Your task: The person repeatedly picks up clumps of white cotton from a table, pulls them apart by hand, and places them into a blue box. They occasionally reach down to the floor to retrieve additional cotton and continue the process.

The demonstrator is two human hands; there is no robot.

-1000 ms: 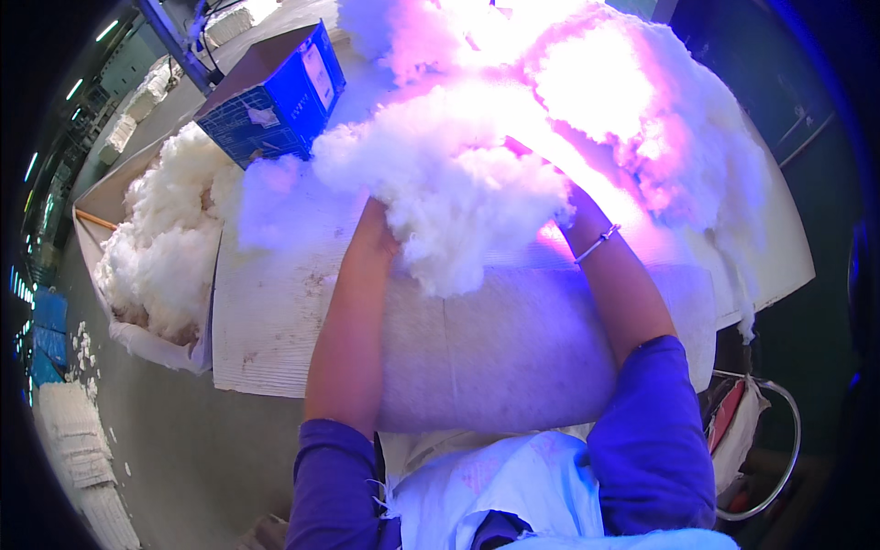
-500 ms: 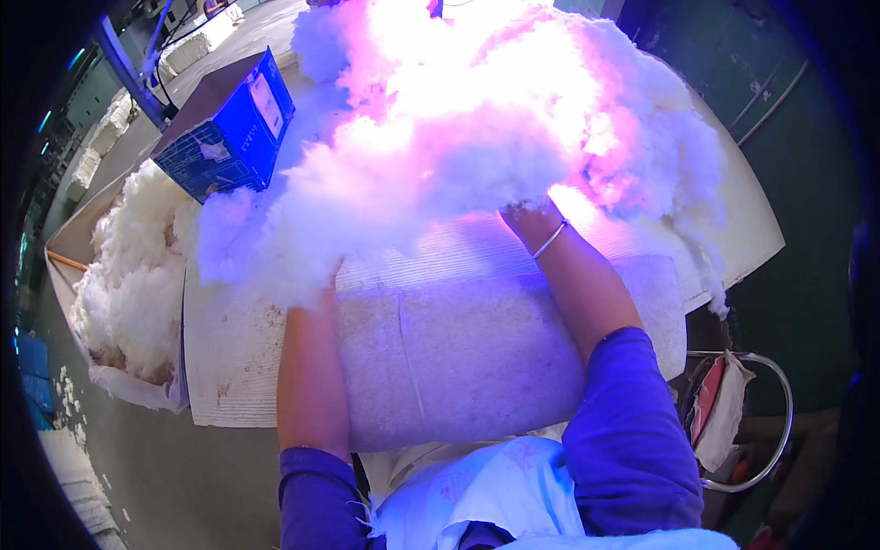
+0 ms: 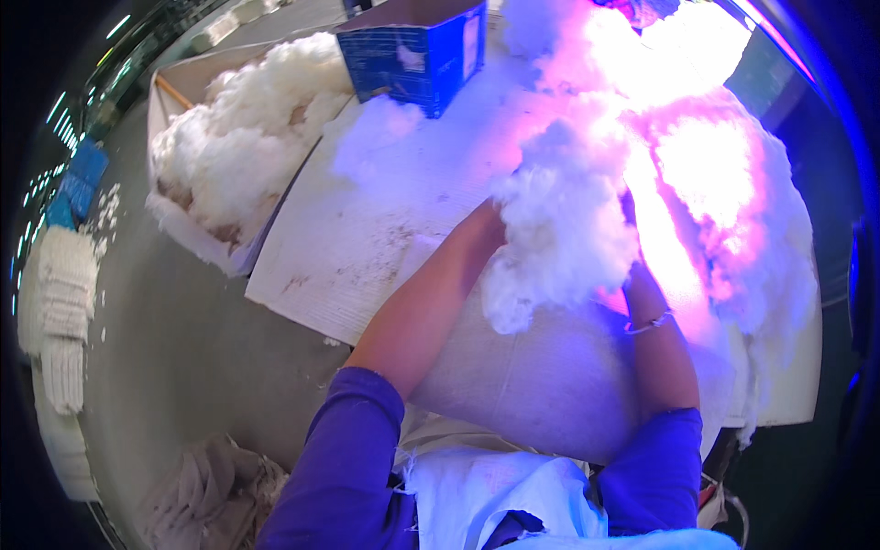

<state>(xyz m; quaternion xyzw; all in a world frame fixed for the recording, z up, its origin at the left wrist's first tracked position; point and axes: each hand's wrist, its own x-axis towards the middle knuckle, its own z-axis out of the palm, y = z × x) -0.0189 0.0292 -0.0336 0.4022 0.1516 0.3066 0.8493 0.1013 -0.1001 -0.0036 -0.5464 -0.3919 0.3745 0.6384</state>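
Note:
A fluffy clump of white fibre, like cotton wadding (image 3: 559, 229), stands between my two hands over the work table. My left hand (image 3: 498, 215) grips its left side, with the fingers buried in the fluff. Against the right side presses my right hand (image 3: 636, 271), a thin bracelet on its wrist; its fingers are mostly hidden too. More loose fibre (image 3: 770, 211) is heaped at the right and far side of the table, partly washed out by pink-white glare. Below my forearms lies a pale, flat sheet (image 3: 522, 367) along the table's near edge.
A blue cardboard box (image 3: 412, 69) stands on the far left of the table (image 3: 321, 275). Beside the table, a large open carton (image 3: 165, 137) holds more white fibre. White stacks (image 3: 64, 284) stand on the floor at far left; a crumpled cloth (image 3: 220, 495) lies at lower left.
The view has swung to the right. My hands have come closer together around a clump of fibre, which now stands apart from the wide heap they were in before.

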